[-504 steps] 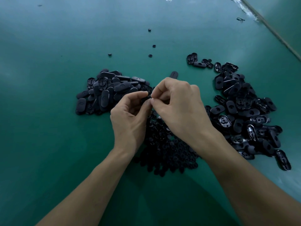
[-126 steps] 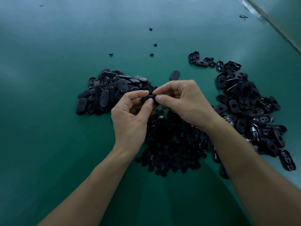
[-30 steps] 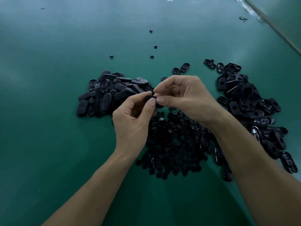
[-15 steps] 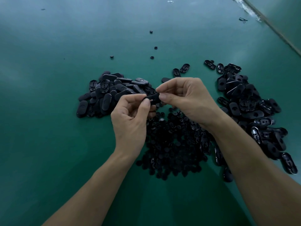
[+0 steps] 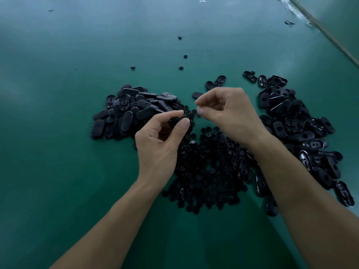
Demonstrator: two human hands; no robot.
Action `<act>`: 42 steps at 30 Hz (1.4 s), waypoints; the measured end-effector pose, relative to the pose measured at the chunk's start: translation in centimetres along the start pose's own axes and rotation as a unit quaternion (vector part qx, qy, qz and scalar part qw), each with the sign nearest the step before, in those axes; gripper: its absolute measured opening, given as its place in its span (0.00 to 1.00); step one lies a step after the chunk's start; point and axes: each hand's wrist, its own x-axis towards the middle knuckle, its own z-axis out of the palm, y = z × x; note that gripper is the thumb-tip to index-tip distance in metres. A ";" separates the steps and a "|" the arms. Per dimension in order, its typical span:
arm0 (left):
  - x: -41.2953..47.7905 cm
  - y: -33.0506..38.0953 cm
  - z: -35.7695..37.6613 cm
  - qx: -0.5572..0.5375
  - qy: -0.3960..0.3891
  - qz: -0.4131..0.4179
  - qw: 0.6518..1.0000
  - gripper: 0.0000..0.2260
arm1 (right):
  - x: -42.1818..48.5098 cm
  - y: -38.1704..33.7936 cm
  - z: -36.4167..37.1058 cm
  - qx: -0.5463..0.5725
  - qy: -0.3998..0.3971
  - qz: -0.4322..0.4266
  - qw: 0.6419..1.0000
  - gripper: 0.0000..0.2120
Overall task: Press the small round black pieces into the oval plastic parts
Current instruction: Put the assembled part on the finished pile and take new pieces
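Oval part (image 5: 174,121), probably light, stiff and slippery, is pinched at its edges by the left hand (image 5: 157,146); if the half-curled right hand (image 5: 229,113) beside it holds something, I cannot tell.

Hands have split up: half a second back both were pinching the same oval part (image 5: 174,121). Now only the left hand (image 5: 157,150) has it between thumb and forefinger, and the right hand (image 5: 230,113) has let go, fingertips apart with nothing I can see in them. Also, versus four seconds ago, two loose ovals (image 5: 216,82) now lie just beyond the right hand toward the far edge of the bench (image 5: 58,171), and the right pile (image 5: 291,117) looks thinner at its far end.
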 end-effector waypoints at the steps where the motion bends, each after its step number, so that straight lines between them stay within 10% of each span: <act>1: 0.0 0.0 0.0 0.001 0.002 0.002 1.000 0.06 | -0.1 0.3 -0.1 -0.047 -0.010 0.010 0.999 0.05; 19: 0.0 0.1 0.2 -0.076 0.043 -0.044 0.995 0.04 | -0.6 -0.1 0.4 -0.291 -0.131 0.044 0.947 0.08; 42: 0.2 -0.3 0.3 -0.080 0.058 -0.060 0.993 0.10 | -1.2 -2.1 0.0 -0.003 0.006 -0.036 0.999 0.03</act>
